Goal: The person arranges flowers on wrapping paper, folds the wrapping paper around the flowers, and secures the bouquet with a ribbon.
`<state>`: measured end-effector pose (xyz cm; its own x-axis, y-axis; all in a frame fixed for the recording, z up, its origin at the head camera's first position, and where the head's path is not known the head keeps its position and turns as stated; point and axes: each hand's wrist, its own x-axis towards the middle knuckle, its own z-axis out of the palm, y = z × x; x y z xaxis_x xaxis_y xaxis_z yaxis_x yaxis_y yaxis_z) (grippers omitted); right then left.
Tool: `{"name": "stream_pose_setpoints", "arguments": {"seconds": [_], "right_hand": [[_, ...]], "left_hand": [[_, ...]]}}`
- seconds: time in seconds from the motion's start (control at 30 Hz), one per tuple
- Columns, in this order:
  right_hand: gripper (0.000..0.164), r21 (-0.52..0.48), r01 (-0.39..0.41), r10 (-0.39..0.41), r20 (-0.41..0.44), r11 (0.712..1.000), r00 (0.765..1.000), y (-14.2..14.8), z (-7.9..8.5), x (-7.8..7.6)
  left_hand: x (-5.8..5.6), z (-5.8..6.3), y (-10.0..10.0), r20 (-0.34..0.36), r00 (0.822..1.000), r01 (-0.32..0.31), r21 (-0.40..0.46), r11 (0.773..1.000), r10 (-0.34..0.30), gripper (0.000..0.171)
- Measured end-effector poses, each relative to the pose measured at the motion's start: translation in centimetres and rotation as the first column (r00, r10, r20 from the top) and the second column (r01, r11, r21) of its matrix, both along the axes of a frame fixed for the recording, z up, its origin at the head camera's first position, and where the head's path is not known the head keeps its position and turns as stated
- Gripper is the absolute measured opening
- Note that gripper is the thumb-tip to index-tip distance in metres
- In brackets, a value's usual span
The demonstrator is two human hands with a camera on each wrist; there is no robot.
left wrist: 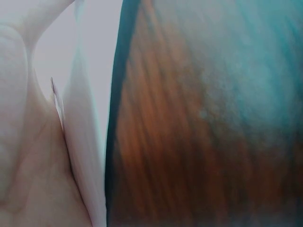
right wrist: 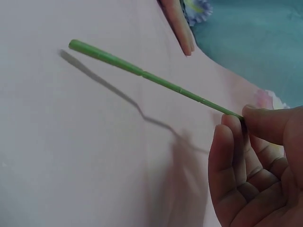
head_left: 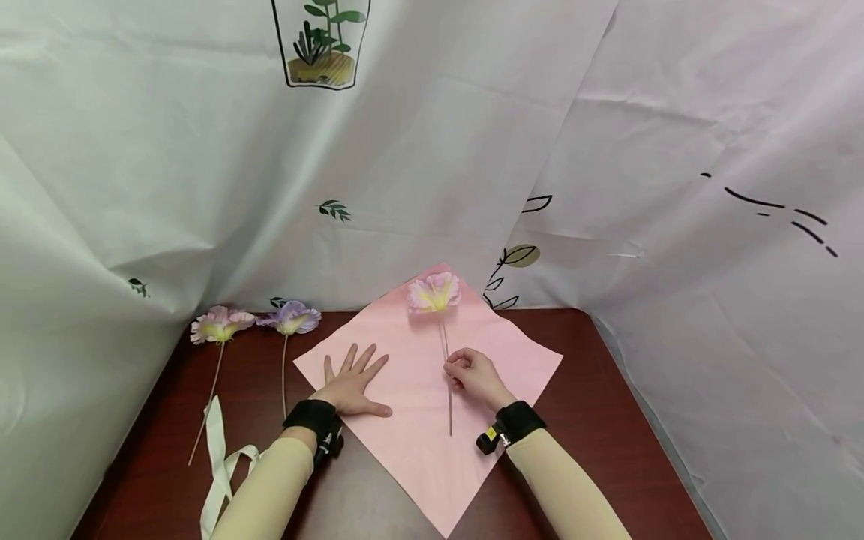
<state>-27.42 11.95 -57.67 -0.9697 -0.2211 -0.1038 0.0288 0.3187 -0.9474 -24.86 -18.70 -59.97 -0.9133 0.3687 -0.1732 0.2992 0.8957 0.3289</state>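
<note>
A square sheet of pink wrapping paper [head_left: 418, 442] lies cornerwise on the table. My left hand [head_left: 351, 386] rests on its left side with fingers spread; in the left wrist view the palm [left wrist: 28, 151] is against the paper's edge. Thumb and fingertips of my right hand [head_left: 478, 375] pinch the stem of a pink artificial flower [head_left: 434, 292] with a yellow centre. Its bloom points to the paper's far corner. In the right wrist view the green stem [right wrist: 142, 73] extends from the right hand [right wrist: 265, 165], its shadow falling on the paper.
Left of the paper lie another pink flower [head_left: 221, 324] and a purple flower [head_left: 292, 318], stems toward me. A white ribbon [head_left: 216, 450] curls beside my left forearm. The dark red table [head_left: 607, 450] is bordered by a printed white curtain [head_left: 432, 150] behind and at both sides.
</note>
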Motion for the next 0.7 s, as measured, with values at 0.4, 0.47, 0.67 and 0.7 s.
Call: {"name": "stream_pose_setpoints", "arguments": {"seconds": [0.4,0.47,0.67,0.7], "right_hand": [[0.016,0.175,0.017,-0.023,0.030,0.984,0.999,-1.0,-0.8,-0.5],[0.017,0.187,0.017,-0.028,0.053,0.982,0.998,-1.1,-0.8,-0.5],[0.019,0.219,0.013,-0.029,0.070,0.976,0.997,-1.2,-0.8,-0.4],[0.019,0.226,0.010,-0.026,0.068,0.974,0.997,-1.2,-0.7,-0.4]], "left_hand": [[0.1,0.0,0.2,-0.010,1.000,0.000,0.008,1.000,0.000,0.116],[0.0,-0.2,0.1,-0.009,1.000,0.000,0.030,1.000,0.001,0.117],[-0.7,-2.1,-0.4,-0.022,1.000,-0.006,0.071,0.997,0.007,0.122],[-0.7,-2.3,-0.4,-0.024,1.000,-0.006,0.069,0.998,0.008,0.122]]}}
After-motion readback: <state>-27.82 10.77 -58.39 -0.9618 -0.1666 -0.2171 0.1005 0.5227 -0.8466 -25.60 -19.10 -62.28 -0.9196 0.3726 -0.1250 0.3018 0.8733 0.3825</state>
